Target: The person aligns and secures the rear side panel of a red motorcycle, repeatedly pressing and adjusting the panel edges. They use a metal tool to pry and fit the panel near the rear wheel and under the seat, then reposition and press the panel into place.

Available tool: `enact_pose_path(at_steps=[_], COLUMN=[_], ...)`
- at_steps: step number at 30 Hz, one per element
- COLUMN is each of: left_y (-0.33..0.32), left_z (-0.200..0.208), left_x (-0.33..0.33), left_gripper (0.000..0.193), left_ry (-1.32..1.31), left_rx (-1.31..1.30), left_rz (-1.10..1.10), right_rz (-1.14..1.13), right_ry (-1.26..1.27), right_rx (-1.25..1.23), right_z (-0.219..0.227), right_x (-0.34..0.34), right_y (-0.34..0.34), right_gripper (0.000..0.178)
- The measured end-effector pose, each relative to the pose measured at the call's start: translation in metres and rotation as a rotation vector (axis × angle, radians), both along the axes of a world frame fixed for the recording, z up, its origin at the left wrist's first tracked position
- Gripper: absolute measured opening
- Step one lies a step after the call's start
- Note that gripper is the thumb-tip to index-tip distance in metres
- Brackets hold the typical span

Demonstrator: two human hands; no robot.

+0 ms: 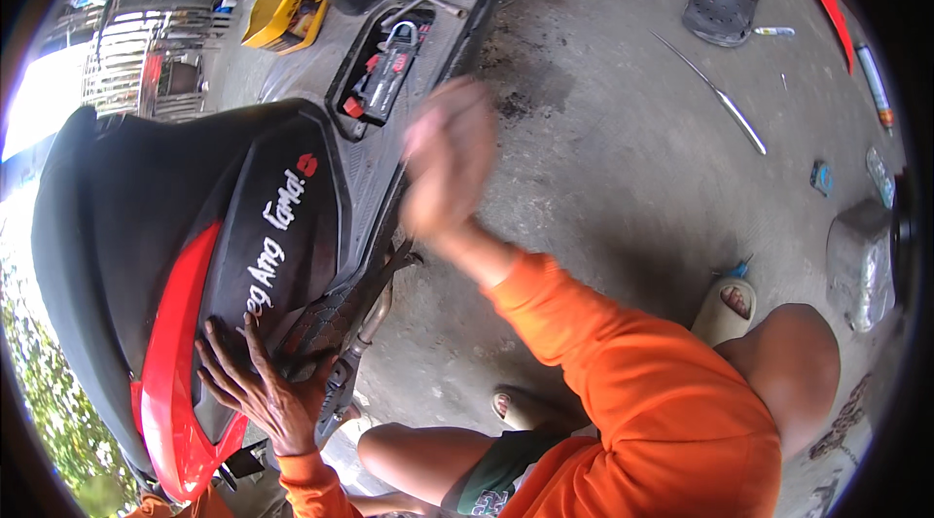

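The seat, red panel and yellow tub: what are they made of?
Seat: probably vinyl, matte black, since light spreads dully over it. Red panel: likely plastic, glossy, because it shows bright highlights. Yellow tub: probably plastic, smooth, judging by its evenly coloured wall.

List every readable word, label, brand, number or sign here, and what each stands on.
Scooter side panel: large white lettering, mostly legible, wording not copied here; red lips-shaped mark at its upper end.
Black box in the footboard opening: white and red print, too small to read.
Green shorts: pale-edged print, unclear.
Blue tape measure, blue-and-orange tube: any print too small to read.
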State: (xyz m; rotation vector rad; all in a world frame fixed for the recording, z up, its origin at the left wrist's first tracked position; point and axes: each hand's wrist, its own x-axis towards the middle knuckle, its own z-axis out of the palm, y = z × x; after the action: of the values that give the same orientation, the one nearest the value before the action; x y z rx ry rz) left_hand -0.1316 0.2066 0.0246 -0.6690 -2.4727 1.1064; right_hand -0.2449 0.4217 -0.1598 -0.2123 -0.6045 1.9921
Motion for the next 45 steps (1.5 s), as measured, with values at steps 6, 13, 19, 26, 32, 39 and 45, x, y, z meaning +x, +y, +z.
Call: enact_pose_path(at_steps=[6,13,19,26,32,39,45], left_y=[0.125,0.147,0.145,0.148,0.151,0.152,0.153], left_z=[-0.109,-0.192,-0.192,-0.19,-0.191,-0.191,-0.191], left_x=[-0.071,-0.144,-0.142,-0.143,-0.142,-0.143,-0.144], left_gripper=[0.121,0.085,0.083,0.084,0.084,0.085,0.085], left_ry=[-0.365,-0.246,-0.261,-0.289,-0.274,-0.315,-0.317], left_rx=[0.38,0.394,0.378,0.373,0.333,0.362,0.357], left_rz=[-0.183,-0.13,-0.146,-0.13,-0.093,-0.132,-0.095], right_rz=[0.185,-0.104,0.158,0.226,0.385,0.542,0.654], right_ry=[-0.684,-0.978,-0.892,-0.842,-1.005,-0.466,-0.274], right_rx=[-0.582,-0.466,-0.362,-0.758,-0.583,-0.603,-0.676], right_z=[-0.174,-0.152,-0.157,-0.162,-0.141,-0.158,-0.17], right_x=[-0.05,-0.135,-0.157,-0.127,-0.167,-0.156,-0.174], right_y=[0.104,0.094,0.069,0.132,0.094,0.132,0.169], right_gripper=[0.057,0.058,0.055,0.066,0.063,0.061,0.052])
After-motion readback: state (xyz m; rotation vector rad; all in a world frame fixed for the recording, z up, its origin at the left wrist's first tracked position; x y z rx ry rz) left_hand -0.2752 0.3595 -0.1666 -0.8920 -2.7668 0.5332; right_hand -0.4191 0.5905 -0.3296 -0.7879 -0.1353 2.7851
